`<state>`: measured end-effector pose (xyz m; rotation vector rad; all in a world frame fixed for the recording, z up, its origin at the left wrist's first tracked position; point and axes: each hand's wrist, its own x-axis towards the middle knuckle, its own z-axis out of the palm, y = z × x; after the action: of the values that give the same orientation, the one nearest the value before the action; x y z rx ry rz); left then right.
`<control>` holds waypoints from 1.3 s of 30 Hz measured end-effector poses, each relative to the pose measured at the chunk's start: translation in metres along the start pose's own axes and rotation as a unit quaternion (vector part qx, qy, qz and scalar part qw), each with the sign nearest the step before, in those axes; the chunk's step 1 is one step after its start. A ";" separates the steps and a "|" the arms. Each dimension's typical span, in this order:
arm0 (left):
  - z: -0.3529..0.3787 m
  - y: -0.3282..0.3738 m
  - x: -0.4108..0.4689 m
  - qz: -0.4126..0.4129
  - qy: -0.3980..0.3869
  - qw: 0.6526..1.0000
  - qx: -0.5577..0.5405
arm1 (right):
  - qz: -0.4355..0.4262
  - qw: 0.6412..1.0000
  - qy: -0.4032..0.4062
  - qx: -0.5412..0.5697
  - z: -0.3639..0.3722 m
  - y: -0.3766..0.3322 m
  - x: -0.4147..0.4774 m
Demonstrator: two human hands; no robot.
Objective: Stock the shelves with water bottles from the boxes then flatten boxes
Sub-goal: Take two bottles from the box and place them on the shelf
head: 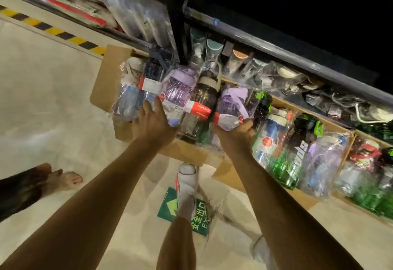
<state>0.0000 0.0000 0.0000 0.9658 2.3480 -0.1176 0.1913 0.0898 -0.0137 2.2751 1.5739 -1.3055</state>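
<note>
Bottles [180, 97] in plastic wrap fill my grasp: left hand [152, 120] and right hand [232, 130] each clasp several above the cardboard box [106, 82]; next, I lift them onto the far shelf [276, 42].

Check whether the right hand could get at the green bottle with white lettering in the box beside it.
Probably not yet: the right hand is full, gripping a wrapped purple bottle. The green bottle lies uncovered just beside it, so the path itself looks free.

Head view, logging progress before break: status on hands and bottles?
Left hand and right hand each gripping wrapped bottles over the open box. Shelf post directly ahead.
</note>
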 end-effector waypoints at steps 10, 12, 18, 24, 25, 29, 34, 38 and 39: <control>0.047 -0.001 0.069 -0.054 -0.015 0.995 -0.085 | 0.040 0.999 -0.013 -0.024 0.042 0.009 0.048; 0.050 0.001 0.071 -0.067 -0.003 0.995 -0.077 | 0.045 0.999 -0.001 -0.023 0.046 0.011 0.052; 0.050 -0.011 0.089 -0.071 -0.021 0.993 -0.089 | 0.074 0.997 0.003 0.029 0.054 0.014 0.067; 0.046 -0.011 0.081 -0.051 -0.046 0.978 -0.195 | 0.069 0.990 0.013 0.122 0.057 0.011 0.056; 0.045 -0.011 0.076 -0.054 -0.049 0.974 -0.212 | 0.062 0.989 0.015 0.131 0.056 0.011 0.052; 0.031 -0.009 0.054 -0.043 -0.033 0.962 -0.268 | 0.037 0.985 -0.017 0.167 0.038 0.006 0.031; 0.004 -0.009 0.014 -0.062 -0.037 0.934 -0.351 | -0.025 0.980 -0.063 0.187 -0.009 0.000 0.000; -0.052 0.010 -0.041 -0.069 -0.010 0.906 -0.418 | -0.131 0.970 -0.091 0.186 -0.066 -0.012 -0.031; -0.068 0.015 -0.059 -0.064 0.007 0.905 -0.421 | -0.157 0.964 -0.101 0.188 -0.083 -0.017 -0.043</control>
<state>0.0097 -0.0051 0.0907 0.3715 2.1203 0.7933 0.2221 0.1083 0.0745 2.0380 1.7931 -2.0004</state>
